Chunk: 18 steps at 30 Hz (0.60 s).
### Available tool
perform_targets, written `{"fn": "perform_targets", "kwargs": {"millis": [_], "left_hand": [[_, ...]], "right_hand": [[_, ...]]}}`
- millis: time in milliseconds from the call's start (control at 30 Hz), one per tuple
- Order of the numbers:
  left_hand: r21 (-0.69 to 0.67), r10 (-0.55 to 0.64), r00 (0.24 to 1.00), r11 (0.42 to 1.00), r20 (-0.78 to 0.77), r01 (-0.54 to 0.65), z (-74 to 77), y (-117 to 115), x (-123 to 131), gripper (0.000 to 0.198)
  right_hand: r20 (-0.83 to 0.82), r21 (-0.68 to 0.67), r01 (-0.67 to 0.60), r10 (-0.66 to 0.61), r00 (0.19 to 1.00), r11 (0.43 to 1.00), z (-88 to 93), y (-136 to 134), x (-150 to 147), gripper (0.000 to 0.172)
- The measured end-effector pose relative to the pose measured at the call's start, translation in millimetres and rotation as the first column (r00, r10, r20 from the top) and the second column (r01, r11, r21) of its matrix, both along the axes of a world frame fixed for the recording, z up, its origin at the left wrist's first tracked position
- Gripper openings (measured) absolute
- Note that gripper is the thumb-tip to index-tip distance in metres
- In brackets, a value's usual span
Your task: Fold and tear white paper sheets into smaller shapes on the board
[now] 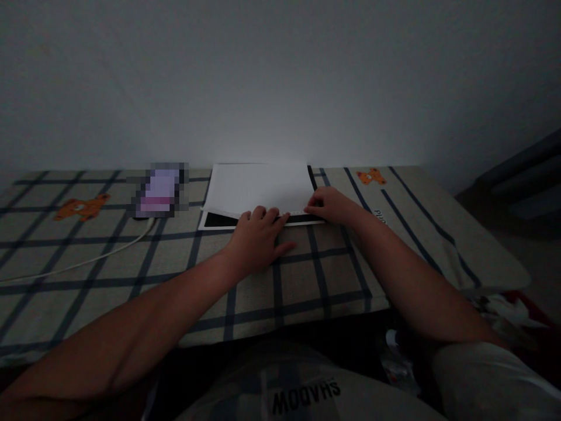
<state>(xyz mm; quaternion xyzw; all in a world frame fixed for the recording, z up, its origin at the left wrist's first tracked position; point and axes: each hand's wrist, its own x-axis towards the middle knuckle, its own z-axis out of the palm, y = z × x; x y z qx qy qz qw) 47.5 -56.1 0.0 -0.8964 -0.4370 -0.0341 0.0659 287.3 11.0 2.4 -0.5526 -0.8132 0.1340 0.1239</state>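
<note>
Pinching the white sheet [258,187] at its near right corner, the right hand [331,206] is closing its fingertips while the left hand [258,237] is pressing spread fingers on the near edge. The sheet is lying on a dark board [217,220] on the checked cloth [307,275]. Uneven pressure is likely risking a crease or a skewed slide.

Everything was dim and underexposed, with a flat grey cast and soft grain. The brightest patch was the white paper [258,186] and the wall [263,117] right behind it; brightness fell away toward the corners, and the bottom edge sank almost to black. Shadows were faint and soft-edged. Lines on the checked cloth [87,263] bowed outward near the side edges. A pixelated block [158,190] masked one object.
</note>
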Motion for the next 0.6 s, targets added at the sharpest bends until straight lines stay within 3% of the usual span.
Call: {"fn": "perform_targets", "kwargs": {"millis": [467, 600], "left_hand": [[-0.016, -0.143, 0.988, 0.989, 0.055, 0.144, -11.9, 10, 2, 0.072], [-0.024, -0.144, 0.987, 0.989, 0.073, 0.146, -10.6, 10, 2, 0.071]], "right_hand": [[0.041, 0.050, -0.014, 0.012, 0.999, 0.999, -3.4, -2, 0, 0.016], [-0.007, -0.001, 0.011, -0.011, 1.000, 1.000, -1.2, -2, -1, 0.026]]}}
